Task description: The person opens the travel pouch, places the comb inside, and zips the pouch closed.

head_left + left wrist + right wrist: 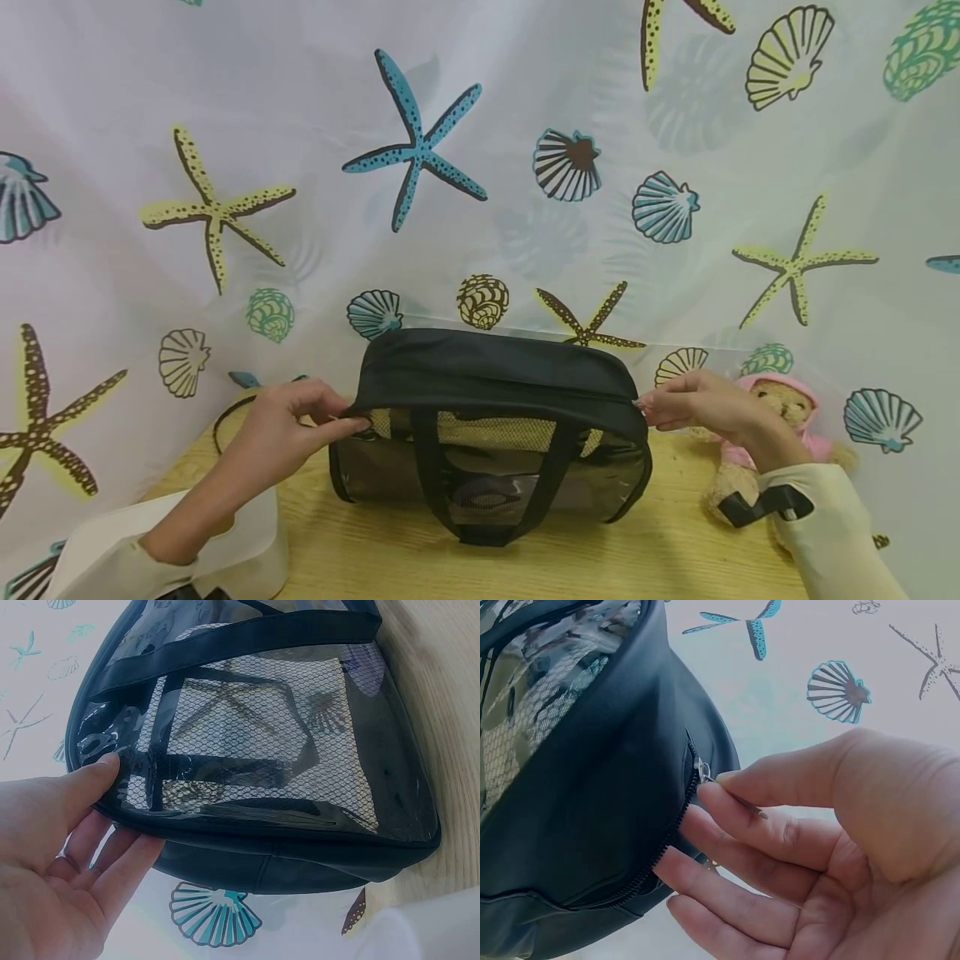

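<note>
A black bag with see-through sides (491, 425) stands on the wooden table, its strap handle (480, 533) hanging down in front. My left hand (300, 425) pinches the bag's upper left edge; in the left wrist view the thumb of that hand (67, 847) lies on the clear panel, fingers beneath the rim. At the bag's right end my right hand (705, 408) pinches a small metal zipper pull (739, 799) between thumb and forefinger. Dark zipper teeth (656, 859) run down from the slider in the right wrist view. White mesh (247, 735) shows through the clear panel.
A teddy bear (780, 400) in a pink hood sits behind my right forearm. The white rounded container (255, 542) stands at the front left, under my left forearm. Behind the table (360, 567) hangs a white cloth (315, 100) printed with shells and starfish.
</note>
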`<state>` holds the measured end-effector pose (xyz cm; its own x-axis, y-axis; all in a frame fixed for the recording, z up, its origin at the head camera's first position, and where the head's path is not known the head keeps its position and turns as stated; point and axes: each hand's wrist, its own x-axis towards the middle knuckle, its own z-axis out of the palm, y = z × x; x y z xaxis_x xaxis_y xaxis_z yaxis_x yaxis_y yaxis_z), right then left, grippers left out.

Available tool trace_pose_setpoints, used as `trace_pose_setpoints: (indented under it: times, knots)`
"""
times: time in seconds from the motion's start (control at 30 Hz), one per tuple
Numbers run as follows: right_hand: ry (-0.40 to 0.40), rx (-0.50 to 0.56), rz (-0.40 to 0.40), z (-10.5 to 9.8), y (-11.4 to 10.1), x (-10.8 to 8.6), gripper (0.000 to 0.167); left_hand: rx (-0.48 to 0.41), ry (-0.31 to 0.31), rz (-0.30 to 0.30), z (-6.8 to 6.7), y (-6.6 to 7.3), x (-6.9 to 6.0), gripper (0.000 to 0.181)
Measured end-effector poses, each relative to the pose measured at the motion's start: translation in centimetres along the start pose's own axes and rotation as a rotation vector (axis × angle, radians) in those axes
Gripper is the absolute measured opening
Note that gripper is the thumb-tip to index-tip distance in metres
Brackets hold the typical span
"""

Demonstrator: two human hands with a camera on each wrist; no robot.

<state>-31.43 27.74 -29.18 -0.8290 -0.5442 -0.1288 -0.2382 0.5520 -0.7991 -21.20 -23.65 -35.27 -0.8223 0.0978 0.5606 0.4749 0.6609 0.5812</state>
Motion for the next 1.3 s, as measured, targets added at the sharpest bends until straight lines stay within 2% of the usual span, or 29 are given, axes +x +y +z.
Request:
trace_pose_setpoints:
  times: [0.23,0.43,0.57,0.73,0.9,1.1,1.2,1.3]
  knots:
    - [0.003,0.032,0.012,0.1,0.4,-0.1,0.039,-0.001,-0.018,-0.017,-0.1,0.1,-0.1,0.009]
    - [0.003,0.089,0.018,0.3,2.4,-0.3,0.04,0.001,-0.037,-0.046,-0.2,0.1,-0.2,0.008]
    - [-0.007,0.177,0.03,0.7,4.0,-0.2,0.036,0.007,-0.036,-0.049,-0.4,-0.1,-0.2,0.008]
    - [-0.065,0.292,0.114,1.1,5.6,0.0,0.032,-0.002,-0.053,-0.066,-0.6,-0.1,-0.1,0.007]
    - [-0.103,0.253,0.181,1.9,6.5,0.6,0.031,-0.017,-0.062,-0.077,-0.5,-0.1,0.0,0.008]
    - [-0.122,0.207,0.185,3.6,7.1,1.7,0.033,-0.021,-0.068,-0.088,-0.5,-0.2,-0.2,0.008]
    - [-0.105,0.179,0.199,4.0,6.9,1.7,0.033,-0.016,-0.061,-0.085,-0.4,-0.2,-0.2,0.008]
    - [-0.03,0.096,0.202,4.3,6.3,1.4,0.033,-0.006,-0.053,-0.07,-0.4,-0.2,-0.2,0.009]
